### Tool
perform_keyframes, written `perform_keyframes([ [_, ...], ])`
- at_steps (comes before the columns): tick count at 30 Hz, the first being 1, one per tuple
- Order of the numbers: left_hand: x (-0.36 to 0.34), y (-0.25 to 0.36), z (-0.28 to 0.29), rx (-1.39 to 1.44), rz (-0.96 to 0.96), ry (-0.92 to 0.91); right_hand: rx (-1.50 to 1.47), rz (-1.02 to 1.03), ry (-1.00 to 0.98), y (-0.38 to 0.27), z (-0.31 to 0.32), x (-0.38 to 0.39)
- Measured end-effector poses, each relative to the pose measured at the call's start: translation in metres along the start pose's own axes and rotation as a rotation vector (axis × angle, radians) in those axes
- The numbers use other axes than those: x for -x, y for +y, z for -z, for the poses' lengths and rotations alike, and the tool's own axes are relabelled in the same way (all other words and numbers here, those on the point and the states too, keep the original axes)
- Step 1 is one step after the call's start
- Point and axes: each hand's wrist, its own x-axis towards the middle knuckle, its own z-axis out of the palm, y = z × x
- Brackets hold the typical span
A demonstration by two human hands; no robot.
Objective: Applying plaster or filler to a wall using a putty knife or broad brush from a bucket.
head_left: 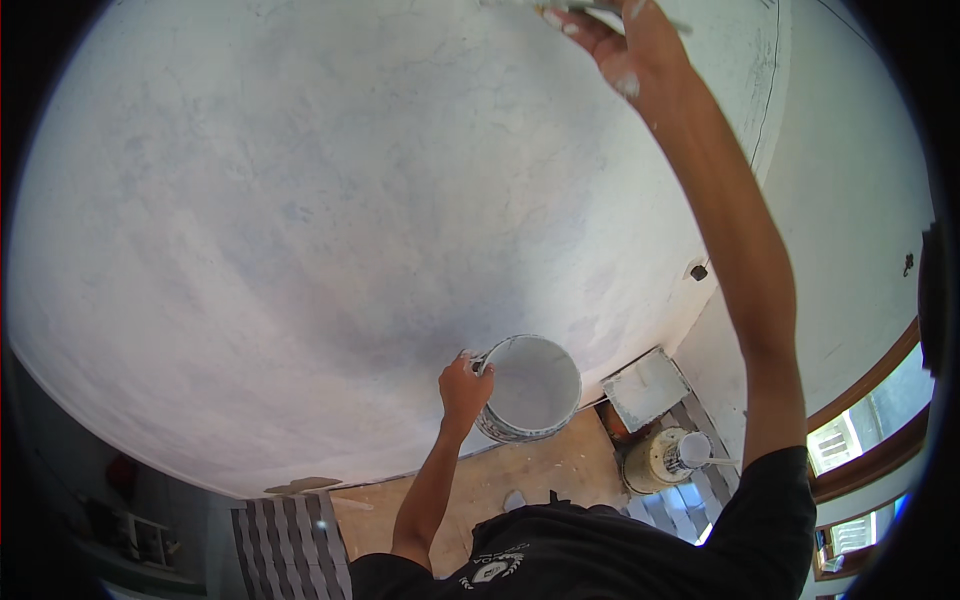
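My left hand is closed on the rim of a white bucket, which hangs tilted in front of my body. The bucket's inside is pale, its outer wall streaked with dark and white smears. High at the upper edge of the picture, my right hand, spotted with white, grips a thin flat-edged tool. The frame cuts most of that tool off, so its exact kind cannot be made out. The tool is close to a large wall with uneven whitish and grey patches.
A pale square board leans near the corner at the right. Beside it stands a smeared tub with a white handled container on top. A dark wall fitting sits above. A brown sheet covers part of the patterned floor.
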Motion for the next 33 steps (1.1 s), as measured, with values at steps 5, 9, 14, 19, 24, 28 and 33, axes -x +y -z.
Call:
perform_keyframes([
  [5, -0.008, -0.032, 0.003, 0.033, -0.028, -0.002, 0.136, 0.215, -0.105, 0.003, -0.057, -0.023],
  [9, -0.013, -0.024, -0.001, 0.054, -0.097, -0.012, 0.241, 0.545, -0.135, -0.018, -0.072, -0.074],
  [14, -0.012, -0.033, -0.005, 0.032, -0.068, -0.04, 0.455, 0.887, -0.226, -0.016, -0.085, -0.107],
  [19, -0.009, -0.037, -0.008, 0.005, -0.023, -0.034, 0.44, 0.737, -0.18, 0.006, -0.073, -0.083],
  [24, -0.005, -0.037, -0.016, 0.002, -0.019, -0.023, 0.382, 0.562, -0.151, 0.017, -0.054, -0.064],
  [28, -0.003, -0.028, -0.016, 0.042, -0.026, -0.007, 0.292, 0.492, -0.22, 0.004, -0.05, -0.085],
  [33, 0.001, -0.026, -0.017, 0.021, -0.003, -0.023, 0.257, 0.552, -0.258, -0.02, -0.078, -0.085],
])
